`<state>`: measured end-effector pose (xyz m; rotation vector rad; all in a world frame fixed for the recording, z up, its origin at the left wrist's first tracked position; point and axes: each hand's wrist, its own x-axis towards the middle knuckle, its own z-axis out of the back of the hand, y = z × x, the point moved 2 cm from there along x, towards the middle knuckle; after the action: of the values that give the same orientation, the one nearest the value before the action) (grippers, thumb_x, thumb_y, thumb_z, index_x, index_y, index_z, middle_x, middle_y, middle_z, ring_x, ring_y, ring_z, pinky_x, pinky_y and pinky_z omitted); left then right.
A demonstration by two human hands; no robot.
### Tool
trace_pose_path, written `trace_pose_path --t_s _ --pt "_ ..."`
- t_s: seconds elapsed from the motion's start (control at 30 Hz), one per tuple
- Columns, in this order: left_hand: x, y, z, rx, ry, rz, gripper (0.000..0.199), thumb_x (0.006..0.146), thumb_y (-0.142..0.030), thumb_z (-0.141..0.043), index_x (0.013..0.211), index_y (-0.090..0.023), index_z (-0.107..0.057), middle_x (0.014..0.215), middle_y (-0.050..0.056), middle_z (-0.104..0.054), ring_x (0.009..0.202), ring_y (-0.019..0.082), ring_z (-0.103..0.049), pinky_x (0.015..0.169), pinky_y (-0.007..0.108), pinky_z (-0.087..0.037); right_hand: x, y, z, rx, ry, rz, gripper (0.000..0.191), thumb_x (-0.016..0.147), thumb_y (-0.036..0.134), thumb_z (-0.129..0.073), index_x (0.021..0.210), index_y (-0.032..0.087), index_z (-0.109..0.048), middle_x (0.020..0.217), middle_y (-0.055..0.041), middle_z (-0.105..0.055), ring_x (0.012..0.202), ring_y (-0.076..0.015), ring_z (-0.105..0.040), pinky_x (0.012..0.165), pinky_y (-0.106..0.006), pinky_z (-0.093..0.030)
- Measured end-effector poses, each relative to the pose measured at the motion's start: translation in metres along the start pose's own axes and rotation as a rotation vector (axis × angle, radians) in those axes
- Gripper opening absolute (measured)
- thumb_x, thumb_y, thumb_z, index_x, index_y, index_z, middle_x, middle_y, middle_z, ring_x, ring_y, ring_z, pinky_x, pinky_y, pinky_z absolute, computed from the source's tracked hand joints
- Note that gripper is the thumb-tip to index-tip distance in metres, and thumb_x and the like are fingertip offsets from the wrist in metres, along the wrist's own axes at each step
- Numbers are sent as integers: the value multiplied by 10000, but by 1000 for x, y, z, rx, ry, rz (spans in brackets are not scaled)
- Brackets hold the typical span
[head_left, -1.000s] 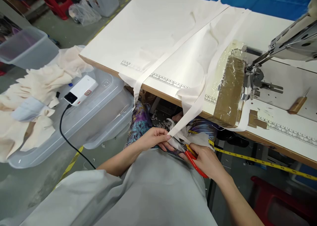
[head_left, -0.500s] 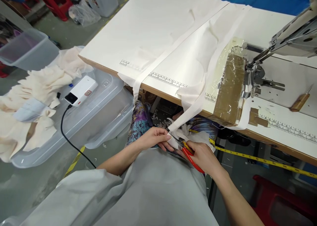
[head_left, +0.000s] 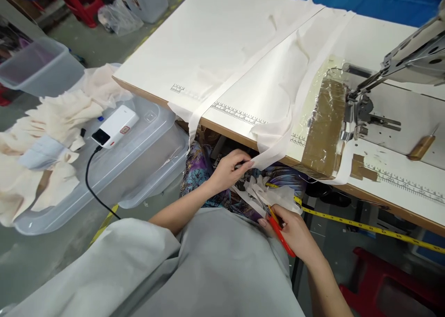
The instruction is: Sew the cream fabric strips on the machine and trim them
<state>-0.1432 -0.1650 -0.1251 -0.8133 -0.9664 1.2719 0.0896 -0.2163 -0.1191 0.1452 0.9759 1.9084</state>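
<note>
My left hand pinches the edge of a white fabric strip that hangs over the table's front edge. Lower and to the right, my right hand is closed around red-handled scissors, their blades pointing up and left over my lap. White fabric scraps lie on my lap beside the blades. More of the thin white fabric stretches across the tabletop toward the far edge.
A sewing machine stands on the white table at right, near a wooden-handled awl. A yellow tape measure crosses below the table edge. At left, a plastic bin carries cream fabric pieces and a white device.
My left hand has moved up and away from the scissors, toward the table edge, holding the strip. My right hand with the scissors has shifted slightly down and right.
</note>
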Motion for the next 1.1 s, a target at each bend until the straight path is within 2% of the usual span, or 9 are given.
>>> trace_pose_path --t_s 0.13,0.23,0.3,0.47,0.67,0.77,0.87,0.97,1.1 --pt "-22 54 6 -1 -102 473 146 919 -251 -487 890 -147 -584 646 -2 -584 557 128 -548 555 226 -417 -15 -15 7 124 -47 -57 406 840 544 -573 652 234 -389 587 48 -446 545 -121 -384 518 -228 -340" --pt "-48 72 19 62 -129 557 70 851 -171 -551 914 -150 -570 502 -66 -461 460 114 -463 523 214 -375 -22 -26 7 201 -57 -90 376 840 529 -586 669 225 -446 593 46 -452 556 -123 -391 526 -230 -345" --pt "-63 62 20 19 -67 548 100 855 -227 -565 925 -161 -591 506 -65 -463 472 111 -476 536 209 -391 -21 -28 5 231 -35 -120 376 828 544 -597 683 218 -477 604 39 -471 567 -130 -407 532 -237 -351" --pt "-72 0 1 -443 399 424 368 913 -459 -481 1113 -176 -603 811 44 -655 714 146 -618 612 231 -474 -8 -19 -3 282 85 -116 412 837 588 -557 686 217 -464 624 39 -444 600 -137 -402 540 -247 -349" --pt "-59 -26 9 -14 213 203 261 868 -383 -584 753 -152 -618 1011 62 -593 584 55 -469 584 219 -404 0 0 -2 252 201 -68 459 853 604 -531 651 231 -353 618 57 -341 595 -124 -337 522 -246 -289" --pt "-61 -25 9 -218 315 318 307 896 -452 -535 820 -156 -569 872 45 -624 482 43 -478 498 200 -392 4 8 0 270 248 -58 461 856 597 -538 653 227 -352 628 56 -344 596 -119 -326 511 -241 -283" --pt "-66 -24 4 -523 433 507 438 849 -593 -556 900 -160 -527 681 17 -636 502 109 -610 475 193 -432 5 13 1 289 291 -69 451 845 606 -553 673 219 -398 636 53 -346 600 -119 -330 509 -239 -298" --pt "-68 -26 3 -687 464 585 544 745 -644 -658 919 -140 -551 780 87 -706 692 190 -717 579 226 -515 5 17 1 298 312 -65 450 840 617 -556 686 214 -423 645 50 -336 602 -120 -326 506 -238 -300" --pt "-72 -27 8 -715 432 637 529 716 -622 -702 859 -126 -587 769 112 -728 683 204 -728 547 212 -505 0 25 2 340 350 -41 453 831 610 -573 682 220 -398 654 51 -334 595 -116 -315 495 -234 -278"
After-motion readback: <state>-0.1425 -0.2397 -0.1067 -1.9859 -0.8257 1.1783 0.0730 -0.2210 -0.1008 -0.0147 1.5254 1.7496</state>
